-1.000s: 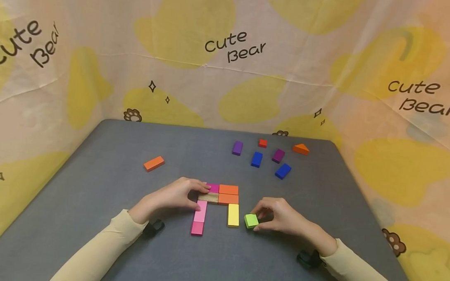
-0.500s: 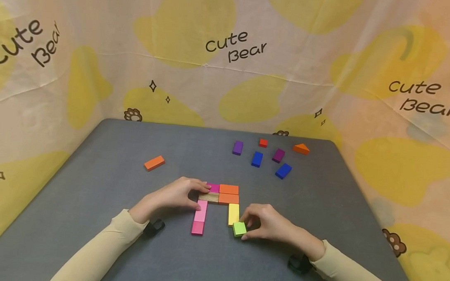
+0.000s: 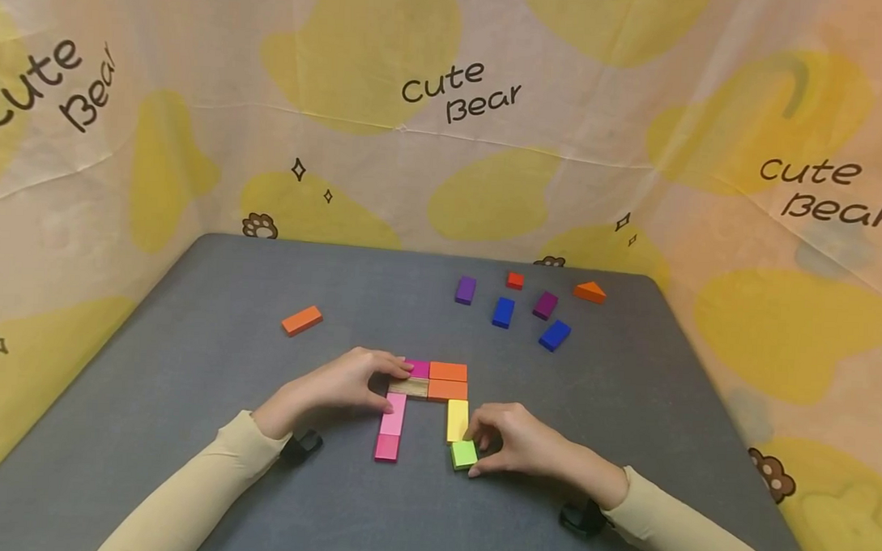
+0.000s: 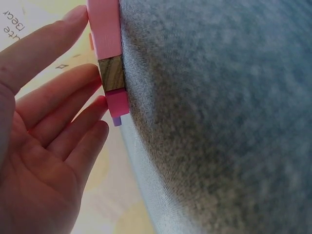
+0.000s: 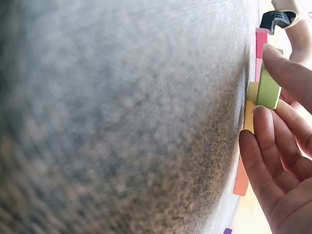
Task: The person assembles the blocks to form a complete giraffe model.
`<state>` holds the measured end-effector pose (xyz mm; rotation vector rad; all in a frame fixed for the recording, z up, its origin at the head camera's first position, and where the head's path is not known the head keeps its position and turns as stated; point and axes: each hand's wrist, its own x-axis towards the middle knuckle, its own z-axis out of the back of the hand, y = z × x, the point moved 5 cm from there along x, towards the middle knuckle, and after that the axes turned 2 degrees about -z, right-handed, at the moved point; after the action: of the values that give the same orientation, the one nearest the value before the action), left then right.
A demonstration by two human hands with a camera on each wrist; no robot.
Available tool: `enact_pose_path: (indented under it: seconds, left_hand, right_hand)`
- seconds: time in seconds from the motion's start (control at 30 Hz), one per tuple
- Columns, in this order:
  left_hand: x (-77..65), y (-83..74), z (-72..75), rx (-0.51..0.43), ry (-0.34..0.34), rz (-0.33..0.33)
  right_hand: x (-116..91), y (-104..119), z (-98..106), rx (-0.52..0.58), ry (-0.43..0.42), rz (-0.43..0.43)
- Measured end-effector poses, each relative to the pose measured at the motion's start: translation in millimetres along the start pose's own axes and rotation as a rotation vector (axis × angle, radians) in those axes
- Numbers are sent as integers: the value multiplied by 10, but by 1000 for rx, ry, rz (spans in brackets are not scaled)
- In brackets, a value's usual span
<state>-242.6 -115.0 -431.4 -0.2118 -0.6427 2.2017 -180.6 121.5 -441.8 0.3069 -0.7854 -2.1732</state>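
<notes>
head: magenta block (image 3: 420,370) partly hidden

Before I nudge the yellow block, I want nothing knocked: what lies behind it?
Behind the yellow block lie two orange blocks, one beyond the other, then farther back a purple block. The yellow block's far face is hidden, so I can't confirm contact.

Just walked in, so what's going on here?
A person's right hand pinches a lime-green square block at the near end of a yellow rectangular block. The left hand touches a pink rectangular block and a magenta block in the same layout. Other coloured blocks lie loose farther back on the grey table.
</notes>
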Motion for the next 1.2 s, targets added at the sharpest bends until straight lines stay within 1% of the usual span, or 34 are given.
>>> enact_pose_path:
  seconds: [0.3, 0.4, 0.53, 0.73, 1.07, 1.2]
  left_hand:
    - [-4, 6, -10, 6, -4, -3]
    - [-5, 1, -10, 8, -8, -10]
    - [-4, -4, -6, 1, -5, -7]
    - [-8, 2, -8, -11, 7, 14]
    - [-17, 23, -17, -8, 21, 35]
    - [-16, 24, -18, -9, 23, 35]
  right_hand:
    - [2, 6, 4, 5, 10, 5]
    - [-4, -15, 15, 22, 20, -5]
    - [-10, -56, 33, 53, 33, -18]
    - [-9, -99, 27, 53, 43, -20]
    - [7, -84, 5, 29, 10, 4]
    - [9, -86, 4, 24, 10, -5]
